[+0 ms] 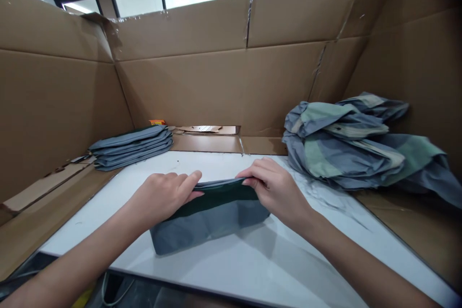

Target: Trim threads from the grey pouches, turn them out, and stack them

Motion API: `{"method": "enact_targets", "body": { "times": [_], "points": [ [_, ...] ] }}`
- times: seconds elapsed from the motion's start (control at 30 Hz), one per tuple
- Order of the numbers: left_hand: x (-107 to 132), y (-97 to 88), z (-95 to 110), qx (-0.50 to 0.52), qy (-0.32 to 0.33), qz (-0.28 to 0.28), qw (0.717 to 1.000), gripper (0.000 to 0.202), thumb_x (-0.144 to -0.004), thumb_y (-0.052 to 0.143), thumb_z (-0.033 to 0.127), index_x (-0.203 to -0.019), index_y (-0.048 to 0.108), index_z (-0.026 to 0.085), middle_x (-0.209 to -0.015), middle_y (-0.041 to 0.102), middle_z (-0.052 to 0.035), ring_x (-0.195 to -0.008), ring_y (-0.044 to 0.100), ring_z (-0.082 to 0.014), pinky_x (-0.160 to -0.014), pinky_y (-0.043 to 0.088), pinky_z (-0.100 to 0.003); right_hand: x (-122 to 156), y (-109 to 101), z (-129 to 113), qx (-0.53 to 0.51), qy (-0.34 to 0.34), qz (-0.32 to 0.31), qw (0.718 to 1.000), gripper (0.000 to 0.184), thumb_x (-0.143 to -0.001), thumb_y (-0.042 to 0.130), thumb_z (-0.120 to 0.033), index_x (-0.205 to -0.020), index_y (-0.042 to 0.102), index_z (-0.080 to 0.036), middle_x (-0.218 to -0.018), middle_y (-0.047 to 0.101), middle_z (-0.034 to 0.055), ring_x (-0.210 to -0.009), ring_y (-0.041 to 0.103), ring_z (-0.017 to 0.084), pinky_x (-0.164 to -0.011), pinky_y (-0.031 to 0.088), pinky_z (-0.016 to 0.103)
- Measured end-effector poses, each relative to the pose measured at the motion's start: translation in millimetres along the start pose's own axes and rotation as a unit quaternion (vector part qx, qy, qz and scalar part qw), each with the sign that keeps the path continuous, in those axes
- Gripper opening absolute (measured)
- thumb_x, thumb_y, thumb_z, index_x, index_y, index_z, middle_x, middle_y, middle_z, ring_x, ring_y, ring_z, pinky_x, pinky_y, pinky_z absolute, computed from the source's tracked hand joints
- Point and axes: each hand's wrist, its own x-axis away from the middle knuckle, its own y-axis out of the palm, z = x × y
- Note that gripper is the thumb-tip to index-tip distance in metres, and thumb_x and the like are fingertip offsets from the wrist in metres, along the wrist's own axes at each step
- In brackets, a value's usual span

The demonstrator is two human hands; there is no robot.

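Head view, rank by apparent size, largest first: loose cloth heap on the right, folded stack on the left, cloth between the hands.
1. Loose cloth heap
2. Held cloth and folded stack: they look alike, and the held cloth is nearer the camera, so I can't rank them.

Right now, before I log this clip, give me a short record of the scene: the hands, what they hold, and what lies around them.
Left hand: pinches the top edge of a folded grey-blue cloth piece with a dark green band
Right hand: pinches the same edge at its other end
Things: a stack of folded grey-blue cloth pieces beyond the left hand; a crumpled heap of grey and pale green cloth beyond the right hand
Rest: white table top; brown corrugated cardboard walls
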Motion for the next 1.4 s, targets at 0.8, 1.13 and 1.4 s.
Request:
{"method": "enact_targets", "body": {
  "times": [0.8, 1.13, 1.4],
  "points": [
    [15.5, 65.8, -4.0, -0.135, 0.179, 0.258, 0.94, 0.036, -0.078, 0.062, 0.031, -0.114, 0.059, 0.031, -0.071, 0.047, 0.0035, -0.053, 0.032, -0.0066, -0.048, 0.03, -0.022, 33.4, 15.7, 41.2, 0.209, -0.35, 0.091, 0.909, 0.03, -0.067, 0.07, -0.001, -0.095, 0.063, -0.011, -0.075, 0.068, 0.0021, -0.051, 0.045, 0.007, -0.044, 0.033, 0.026],
    [20.6, 122.7, 39.7, 0.001, 0.12, 0.058, 0.991, 0.019, -0.084, 0.051, 0.021, -0.102, 0.055, 0.015, -0.061, 0.05, 0.0023, -0.049, 0.044, -0.0108, -0.044, 0.026, -0.027, 61.3, 38.5, 89.2, 0.212, -0.102, -0.259, 0.937, 0.054, -0.08, 0.046, -0.008, -0.129, 0.048, -0.03, -0.12, 0.057, 0.0037, -0.059, 0.062, 0.01, -0.052, 0.05, 0.025],
    [31.4, 120.7, -1.9, 0.333, -0.015, 0.175, 0.926, 0.035, -0.088, 0.043, 0.018, -0.122, 0.04, 0.02, -0.11, 0.06, -0.0093, -0.108, 0.052, -0.0205, -0.096, 0.038, -0.042, 41.1, 12.4, 105.8, -0.033, 0.108, -0.309, 0.944, 0.035, -0.09, 0.04, -0.03, -0.114, 0.062, -0.02, -0.107, 0.067, 0.0056, -0.095, 0.063, 0.02, -0.082, 0.051, 0.032]
  ]
}}
